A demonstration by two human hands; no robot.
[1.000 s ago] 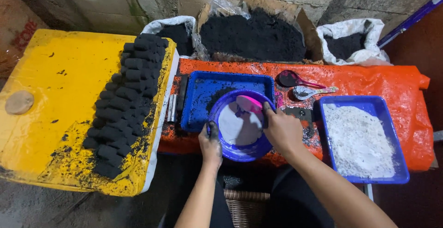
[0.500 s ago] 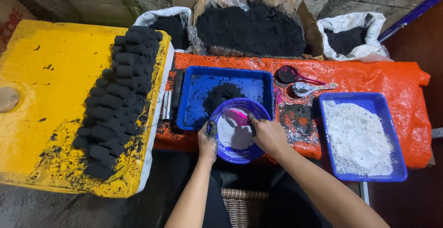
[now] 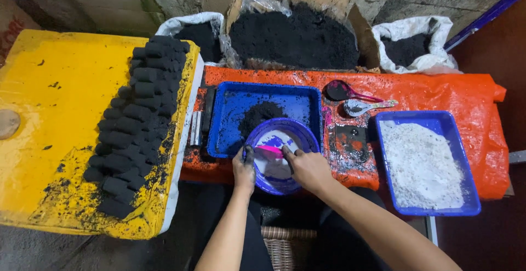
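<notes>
So the purple bowl (image 3: 281, 155) is sitting at the near edge of the worktop, half overlapping the near right corner of the blue tray (image 3: 263, 118), and it has a smear of pale powder inside with a pink scoop (image 3: 269, 150) lying in it. Left hand (image 3: 244, 168) is clamped on the bowl's left rim, sooty thumb hooked over the edge, so that grip is pinching the rim. Right hand (image 3: 308, 168) is curled over the right side with its fingers pressed together around what looks like the scoop's handle, though I can't tell exactly how the handle sits in there.

Compared with a second ago the bowl has dropped from tipped up over the tray to sitting lower and flatter, and now there's a little heap of black powder (image 3: 259, 115) in the tray that wasn't showing before. Looks to me like the dark stuff got dumped out.

Just right of the tray, two spoons (image 3: 356, 98) lie on the orange sheet (image 3: 471, 106), and further right is a second blue tray of white powder (image 3: 421, 161). Off to the left, rows of black briquettes (image 3: 137, 117) are stacked on the yellow board (image 3: 49, 134). Along the far wall are sacks and a box of black charcoal dust (image 3: 296, 35).
</notes>
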